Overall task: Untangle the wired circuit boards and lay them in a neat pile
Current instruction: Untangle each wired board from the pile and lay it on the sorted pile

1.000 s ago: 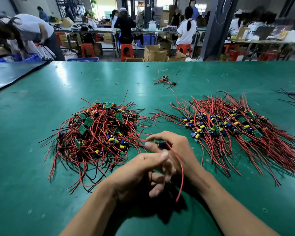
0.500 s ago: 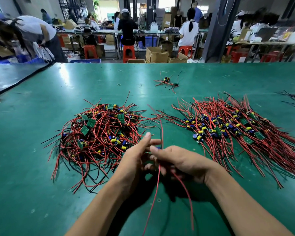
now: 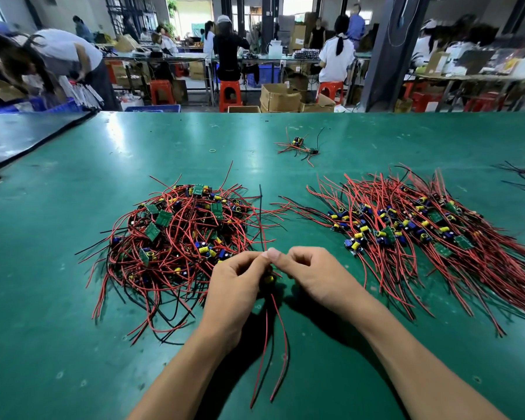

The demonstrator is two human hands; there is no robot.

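Two heaps of wired boards are lying on one table (image 3: 43, 268): a tangled heap (image 3: 176, 237) at ten o'clock, a combed heap (image 3: 422, 234) at two. One small cluster (image 3: 299, 145) is sitting at twelve. The left hand (image 3: 234, 286) and right hand (image 3: 312, 274) are pinching one loose board (image 3: 269, 278).

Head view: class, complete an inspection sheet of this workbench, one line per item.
Surface: green table, glossy.
Job's things: tangled heap on the left; neat pile on the right; single board between the hands.
Clutter: stray boards and a rubber band farther back.
Hands: left hand and right hand both hold the single board.
Cables: its red and black wires trail toward the person.
Surroundings: people working, red stools, cardboard boxes.
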